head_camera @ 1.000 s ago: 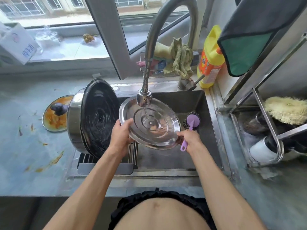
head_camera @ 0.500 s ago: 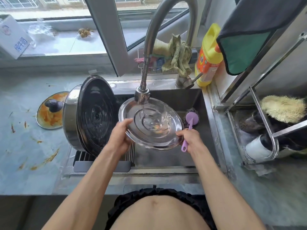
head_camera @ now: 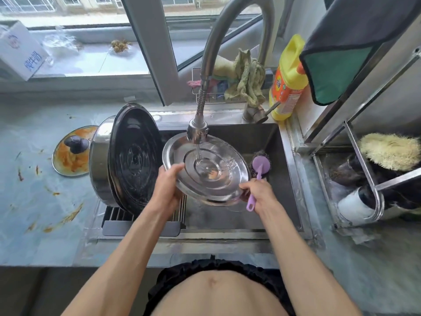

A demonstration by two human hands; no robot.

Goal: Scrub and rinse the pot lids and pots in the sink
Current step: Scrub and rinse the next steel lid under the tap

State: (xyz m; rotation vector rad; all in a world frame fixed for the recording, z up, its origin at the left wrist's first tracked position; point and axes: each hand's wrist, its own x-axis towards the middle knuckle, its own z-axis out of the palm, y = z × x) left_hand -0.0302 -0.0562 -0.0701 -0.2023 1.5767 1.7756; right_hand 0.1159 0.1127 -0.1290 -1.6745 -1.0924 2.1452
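Observation:
A round steel pot lid (head_camera: 218, 179) is held tilted over the sink (head_camera: 282, 169), its hollow side up under the running faucet (head_camera: 197, 131). My left hand (head_camera: 167, 185) grips its left rim. My right hand (head_camera: 258, 192) holds the purple handle of a steel-wool scrubber (head_camera: 260, 165) and touches the lid's right rim. A large steel pot (head_camera: 102, 160) lies on its side on the drain rack, with a dark lid (head_camera: 135, 156) leaning against its mouth. A glass lid (head_camera: 71, 151) smeared with orange sauce lies on the counter at the left.
A yellow detergent bottle (head_camera: 288, 80) and rags in a wire basket (head_camera: 241, 80) stand behind the sink. A steel rack (head_camera: 355, 174) with cups and a loofah is on the right. A green cloth (head_camera: 341, 74) hangs above. The counter (head_camera: 34, 206) has orange stains.
Both hands hold the steel lid in almost the same place under the stream, tilted slightly differently. The camera has shifted a little.

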